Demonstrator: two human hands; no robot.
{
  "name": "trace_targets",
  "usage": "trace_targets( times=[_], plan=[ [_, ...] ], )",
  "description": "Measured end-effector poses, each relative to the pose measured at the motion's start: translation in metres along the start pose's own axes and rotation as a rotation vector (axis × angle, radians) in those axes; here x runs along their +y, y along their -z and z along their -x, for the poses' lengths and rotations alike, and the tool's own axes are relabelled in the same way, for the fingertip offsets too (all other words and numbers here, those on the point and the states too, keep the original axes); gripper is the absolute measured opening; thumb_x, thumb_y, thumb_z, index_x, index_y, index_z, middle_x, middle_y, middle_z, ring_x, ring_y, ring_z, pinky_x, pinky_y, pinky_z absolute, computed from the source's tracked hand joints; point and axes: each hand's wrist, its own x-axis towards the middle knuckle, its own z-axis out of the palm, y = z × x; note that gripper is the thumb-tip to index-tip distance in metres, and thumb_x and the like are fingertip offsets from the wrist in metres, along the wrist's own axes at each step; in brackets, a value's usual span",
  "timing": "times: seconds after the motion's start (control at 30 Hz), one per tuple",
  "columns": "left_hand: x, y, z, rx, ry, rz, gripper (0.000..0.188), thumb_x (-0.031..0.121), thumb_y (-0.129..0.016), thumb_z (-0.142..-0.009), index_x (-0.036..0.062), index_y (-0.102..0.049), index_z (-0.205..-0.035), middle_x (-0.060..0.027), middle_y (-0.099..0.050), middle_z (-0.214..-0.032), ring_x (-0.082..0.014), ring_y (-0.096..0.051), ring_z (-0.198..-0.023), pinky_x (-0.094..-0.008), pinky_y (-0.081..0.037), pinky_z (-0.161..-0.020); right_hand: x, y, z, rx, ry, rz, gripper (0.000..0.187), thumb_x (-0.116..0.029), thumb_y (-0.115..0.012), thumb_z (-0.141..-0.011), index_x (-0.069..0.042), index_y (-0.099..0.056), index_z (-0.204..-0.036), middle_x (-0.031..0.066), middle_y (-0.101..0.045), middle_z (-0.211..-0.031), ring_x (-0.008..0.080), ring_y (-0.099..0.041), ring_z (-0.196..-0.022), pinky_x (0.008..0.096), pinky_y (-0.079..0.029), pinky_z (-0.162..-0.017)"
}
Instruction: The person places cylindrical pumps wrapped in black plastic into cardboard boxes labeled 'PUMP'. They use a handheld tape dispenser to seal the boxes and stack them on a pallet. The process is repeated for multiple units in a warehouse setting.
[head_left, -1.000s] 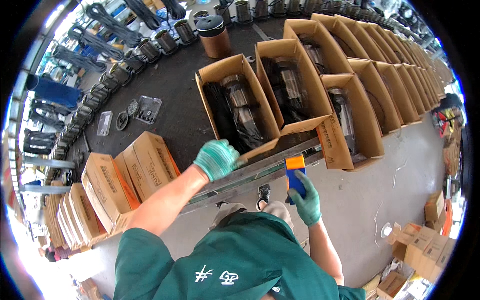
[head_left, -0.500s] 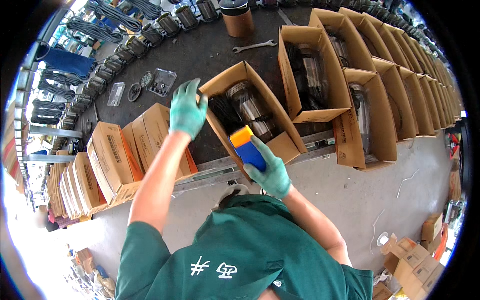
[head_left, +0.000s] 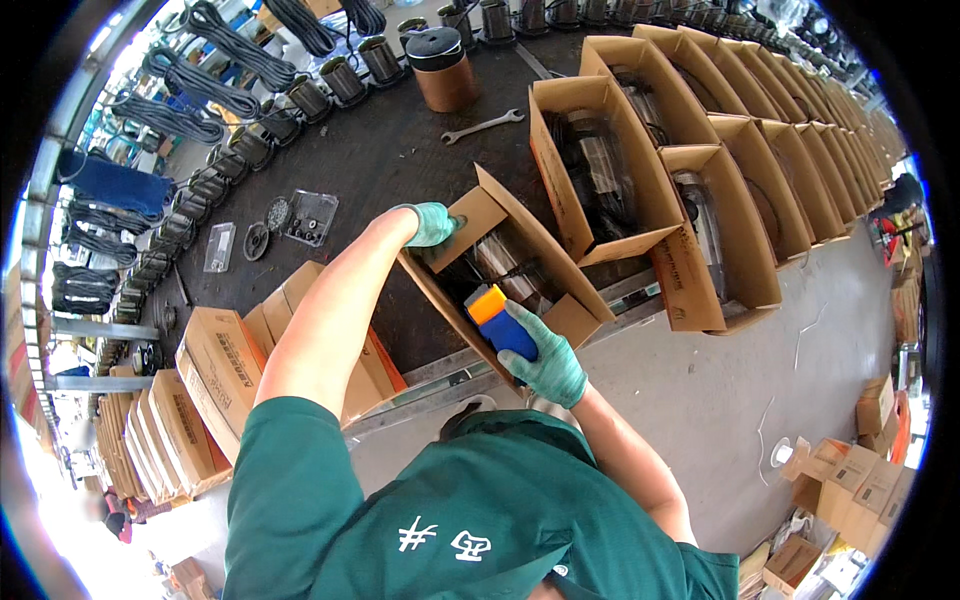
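An open brown carton [head_left: 585,255] stands tilted at the table's near edge, right in front of me. Inside lie a metal cylinder, like a pump or motor body [head_left: 497,257], and black cable, partly hidden. My left hand [head_left: 432,225], in a green glove, has its fingers closed over the carton's far-left flap [head_left: 465,228], which leans inward over the contents. My gloved right hand [head_left: 548,362] grips a blue handheld tool [head_left: 510,335] with an orange-yellow end. That end is over the carton's near-left side; whether it touches the cardboard I cannot tell.
Rows of open cartons [head_left: 630,190] with similar contents fill the right side. Closed cartons [head_left: 225,355] stand at the left. Farther back are a wrench [head_left: 483,126], a brown pot-like container [head_left: 445,85], small trays of parts [head_left: 312,217] and a row of metal cylinders [head_left: 342,82].
My left hand has moved right and down from beside the carton onto its far flap, which now folds inward. The right hand still holds the blue tool, slightly lower in view.
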Motion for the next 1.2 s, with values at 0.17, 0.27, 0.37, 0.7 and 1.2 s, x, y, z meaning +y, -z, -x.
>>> trace_targets(
  times=[0.17, 0.27, 0.37, 0.7, 1.2],
  plan=[
    [-0.026, 0.004, -0.027, 0.016, -0.005, 0.324, 0.071, 0.054, -0.041, -0.112, -0.0033, -0.076, -0.092, -0.0182, -0.076, -0.085, -0.033, -0.075, -0.071, -0.048, -0.062, -0.069, 0.008, -0.003, 0.002, 0.04, 0.066, 0.003, 0.077, -0.023, -0.079, -0.095, -0.018, -0.042, -0.163, 0.0162, -0.073, -0.121, 0.0216, -0.07, -0.108, 0.0394, -0.055, -0.1],
    [-0.03, 0.006, -0.032, -0.071, 0.058, 0.339, 0.086, 0.069, -0.031, -0.108, -0.003, -0.076, -0.094, -0.0185, -0.077, -0.09, -0.0313, -0.076, -0.081, -0.0498, -0.061, -0.083, 0.002, -0.005, 0.001, 0.021, 0.01, -0.014, 0.077, -0.023, -0.079, -0.095, -0.019, -0.042, -0.163, 0.0161, -0.073, -0.122, 0.0212, -0.07, -0.108, 0.0392, -0.055, -0.099],
    [-0.008, 0.001, -0.006, -0.022, 0.05, 0.296, 0.087, 0.085, -0.04, -0.097, 0.0045, -0.073, -0.09, -0.0115, -0.075, -0.085, -0.0239, -0.071, -0.074, -0.0446, -0.059, -0.076, 0.004, -0.002, 0.001, 0.013, -0.033, -0.028, 0.078, -0.023, -0.079, -0.095, -0.019, -0.041, -0.163, 0.0169, -0.073, -0.124, 0.0227, -0.071, -0.108, 0.0401, -0.055, -0.099],
    [0.074, 0.003, 0.033, 0.056, 0.153, 0.255, 0.092, 0.078, -0.044, -0.098, 0.019, -0.03, -0.167, -0.02, -0.03, -0.171, -0.0416, -0.035, -0.154, -0.0681, -0.038, -0.118, 0.005, 0.0, 0.0, -0.003, 0.008, -0.027, 0.08, -0.022, -0.08, -0.093, -0.02, -0.041, -0.163, 0.0218, -0.074, -0.121, 0.0314, -0.075, -0.109, 0.0425, -0.057, -0.097],
    [0.003, -0.03, 0.101, 0.615, -0.329, -0.212, 0.046, 0.043, -0.066, -0.101, 0.0097, -0.065, -0.132, -0.0176, -0.069, -0.128, -0.0397, -0.059, -0.133, -0.0543, -0.043, -0.114, -0.005, 0.057, -0.03, 0.186, 0.068, -0.256, 0.075, -0.016, -0.076, -0.098, -0.016, -0.041, -0.163, 0.0063, -0.068, -0.123, 0.011, -0.064, -0.096, 0.0287, -0.059, -0.08]
  ],
)
